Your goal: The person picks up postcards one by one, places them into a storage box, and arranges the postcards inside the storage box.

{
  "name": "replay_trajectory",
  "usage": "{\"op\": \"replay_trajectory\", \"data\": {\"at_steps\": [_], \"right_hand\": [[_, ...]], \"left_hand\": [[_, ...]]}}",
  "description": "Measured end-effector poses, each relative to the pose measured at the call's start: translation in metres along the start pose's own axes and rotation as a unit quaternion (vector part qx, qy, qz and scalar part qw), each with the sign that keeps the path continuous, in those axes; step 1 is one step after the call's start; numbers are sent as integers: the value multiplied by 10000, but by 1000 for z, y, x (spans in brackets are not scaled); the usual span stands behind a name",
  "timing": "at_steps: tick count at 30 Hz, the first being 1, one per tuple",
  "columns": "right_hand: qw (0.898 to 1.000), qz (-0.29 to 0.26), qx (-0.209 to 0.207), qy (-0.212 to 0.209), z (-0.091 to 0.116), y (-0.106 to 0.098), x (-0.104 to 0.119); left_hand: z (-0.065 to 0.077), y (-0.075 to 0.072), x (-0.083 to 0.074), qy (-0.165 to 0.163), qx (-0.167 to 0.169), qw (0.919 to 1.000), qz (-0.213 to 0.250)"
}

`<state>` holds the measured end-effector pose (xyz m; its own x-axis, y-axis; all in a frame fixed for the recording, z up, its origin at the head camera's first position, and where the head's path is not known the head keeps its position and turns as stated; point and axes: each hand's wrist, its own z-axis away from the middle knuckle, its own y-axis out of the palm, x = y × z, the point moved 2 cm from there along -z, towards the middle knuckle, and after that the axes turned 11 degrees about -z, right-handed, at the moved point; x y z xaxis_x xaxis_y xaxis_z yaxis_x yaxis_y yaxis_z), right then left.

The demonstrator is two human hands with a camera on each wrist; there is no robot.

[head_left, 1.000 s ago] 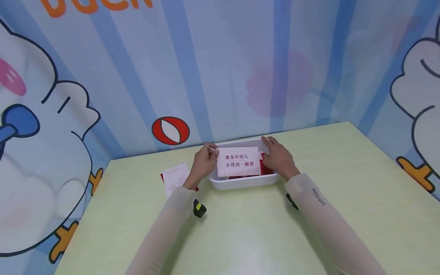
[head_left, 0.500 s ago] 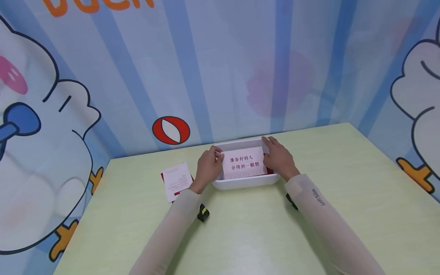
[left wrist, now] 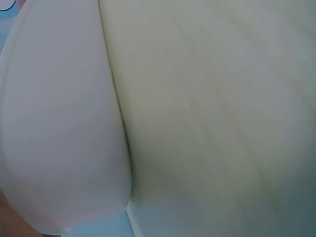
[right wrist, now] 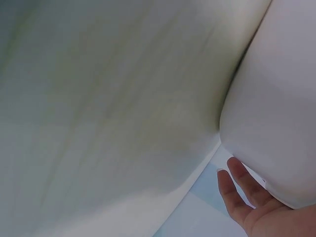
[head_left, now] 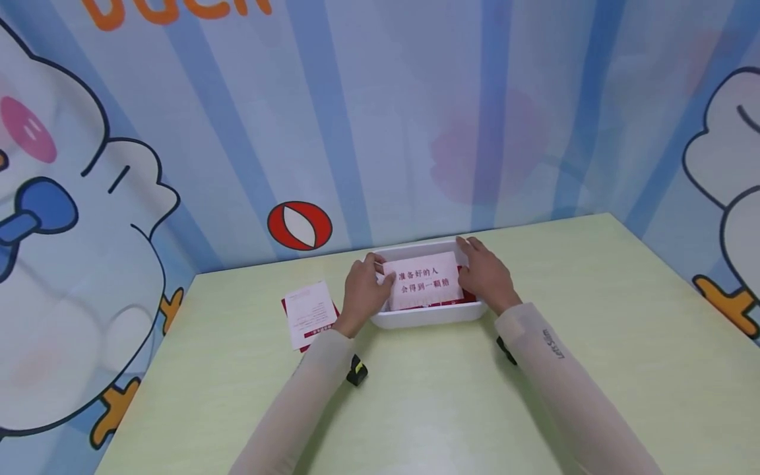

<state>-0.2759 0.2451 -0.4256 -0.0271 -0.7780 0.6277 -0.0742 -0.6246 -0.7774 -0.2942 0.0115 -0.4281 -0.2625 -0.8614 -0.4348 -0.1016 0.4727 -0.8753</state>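
Note:
In the head view, a pale pink card (head_left: 424,280) with red Chinese characters lies in a white plastic tray (head_left: 429,319). Red packaging (head_left: 469,284) shows beneath it and to its right. My left hand (head_left: 363,290) is at the tray's left end; its thumb touches the card's left edge, spread apart from the fingers near the rim. My right hand (head_left: 487,274) grips the right end, thumb inside and fingers over the rim. The right wrist view shows those fingers (right wrist: 234,185) against the outside of the tray. The tray wall (left wrist: 64,118) hides most of my left hand in its wrist view.
Left of the tray, a white printed sheet (head_left: 311,313) lies over something red on the pale green table (head_left: 433,402). Behind the table hangs a blue striped backdrop (head_left: 404,119) with cartoon figures. A black wrist device (head_left: 357,371) hangs beneath the left sleeve.
My left hand has carried the card right and down into the tray, covering more red packaging. Its thumb has since spread from the fingers. My right hand stays on the tray's right end.

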Motion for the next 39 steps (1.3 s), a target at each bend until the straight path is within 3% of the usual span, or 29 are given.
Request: {"op": "replay_trajectory", "data": {"at_steps": [8, 13, 22, 30, 34, 39], "right_hand": [[10000, 78, -40, 37, 0, -1, 2], [10000, 52, -67, 22, 0, -2, 2], [9999, -22, -3, 158, 5, -1, -7], [9999, -127, -52, 98, 5, -2, -1], [9998, -82, -55, 179, 4, -4, -2], [9997, -144, 48, 202, 1, -3, -1]], "left_hand": [[1, -4, -3, 12, 119, 9998, -141], [1, -7, -5, 67, 20, 9996, -288], [4, 2, -6, 259, -28, 9989, -382], [4, -3, -4, 250, -124, 9992, -277], [3, -3, -5, 278, -19, 9993, -265], [2, -2, -3, 113, 33, 9996, -264]]}}
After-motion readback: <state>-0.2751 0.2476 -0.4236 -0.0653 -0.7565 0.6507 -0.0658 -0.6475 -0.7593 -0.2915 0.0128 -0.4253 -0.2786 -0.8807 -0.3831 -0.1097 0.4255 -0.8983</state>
